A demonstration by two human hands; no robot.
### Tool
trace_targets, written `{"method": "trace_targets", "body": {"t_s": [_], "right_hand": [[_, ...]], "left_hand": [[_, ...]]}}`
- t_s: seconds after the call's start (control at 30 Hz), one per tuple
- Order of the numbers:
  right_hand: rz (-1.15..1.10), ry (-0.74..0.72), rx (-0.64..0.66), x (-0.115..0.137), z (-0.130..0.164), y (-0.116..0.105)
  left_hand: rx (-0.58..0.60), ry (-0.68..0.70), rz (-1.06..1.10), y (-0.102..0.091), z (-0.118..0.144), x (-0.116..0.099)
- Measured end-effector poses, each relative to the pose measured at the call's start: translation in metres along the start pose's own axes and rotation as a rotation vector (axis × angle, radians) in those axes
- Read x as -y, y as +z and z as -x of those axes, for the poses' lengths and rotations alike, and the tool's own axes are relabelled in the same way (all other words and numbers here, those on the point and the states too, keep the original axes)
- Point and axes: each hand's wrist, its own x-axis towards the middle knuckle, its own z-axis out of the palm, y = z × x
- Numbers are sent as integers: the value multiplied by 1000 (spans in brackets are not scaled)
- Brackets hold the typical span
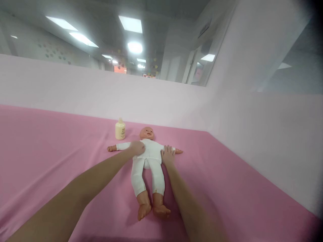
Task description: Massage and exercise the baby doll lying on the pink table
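A baby doll [152, 149] in a white long-sleeved top and white trousers lies on its back, head away from me, arms stretched out sideways and bare feet toward me. My left hand [137, 148] is closed, its fingers curled, against the doll's chest and upper arm on the left side; whatever lies inside the fingers is hidden. On the right side, my right hand [168, 156] rests on the doll's sleeved arm beside its torso, fingers extended and slightly apart.
Beyond my left hand stands a pale yellow pump bottle [120, 130]. A pink sheet [75, 141] with a few creases covers the surface. White padded walls [101, 97] border it at the back and right, and a large glass pane [156, 43] reflecting ceiling lights sits above the back wall.
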Motion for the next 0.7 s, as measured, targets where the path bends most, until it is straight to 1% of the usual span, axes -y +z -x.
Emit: {"method": "trace_targets", "body": {"t_s": [0.07, 0.13, 0.2, 0.27, 0.33, 0.37, 0.43, 0.5, 0.57, 0.63, 0.7], "right_hand": [[9, -7, 4, 0, -1, 1], [17, -10, 2, 0, -1, 1], [23, -11, -3, 0, -1, -1], [27, -13, -9, 1, 0, -1], [29, -18, -11, 1, 1, -1], [30, -18, -8, 1, 1, -1], [30, -14, -4, 0, 0, 0], [36, -8, -4, -1, -1, 1], [47, -11, -12, -3, -2, 3], [58, -23, -21, -4, -3, 3], [57, -40, -34, -5, -3, 4]], "left_hand": [[-74, -37, -65, -29, -18, 19], [-188, -85, -123, -60, -37, 40], [-292, -122, -166, -87, -53, 59], [-364, -148, -186, -107, -68, 77], [-421, -166, -192, -116, -80, 93], [-440, -176, -192, -117, -86, 101], [-450, -203, -188, -112, -96, 115], [-429, -229, -171, -100, -103, 127], [-400, -265, -142, -84, -106, 136], [-367, -327, -105, -68, -109, 142], [-347, -367, -81, -57, -110, 146]]}}
